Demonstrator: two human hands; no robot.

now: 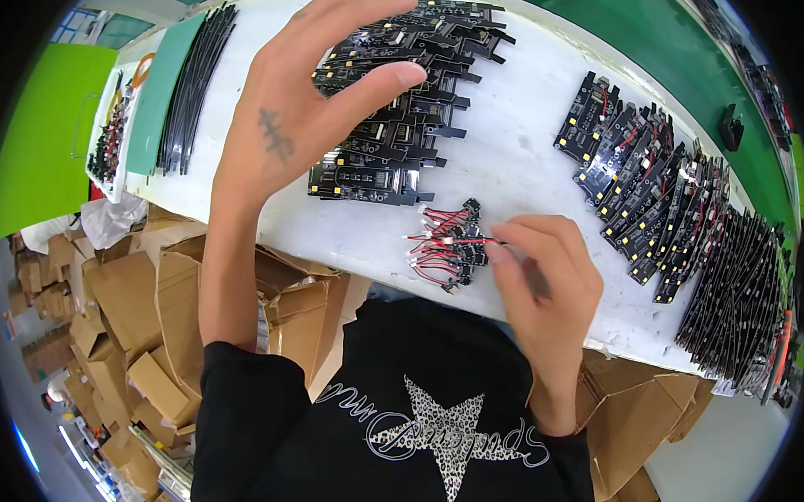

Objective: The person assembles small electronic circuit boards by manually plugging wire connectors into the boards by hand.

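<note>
My left hand (287, 114) is spread over the left group of black circuit boards (369, 181), its thumb and fingers apart with nothing seen between them. These boards overlap in a column on the white table and carry small yellow squares. Nearer to me lies a small pile of little black parts with red and black wires (437, 261) and white plugs. At the right edge of this pile, my right hand (552, 274) pinches a red-and-black wire lead between thumb and forefinger. The very tips partly hide what the lead joins.
On the right of the white table (512, 149), wired circuit boards (634, 188) fan out beside a dense stack of black strips (737, 298). Long black strips (195, 84) lie on a green sheet at the left, near a bin of small parts (112, 143). Cardboard boxes (188, 297) stand below the near edge.
</note>
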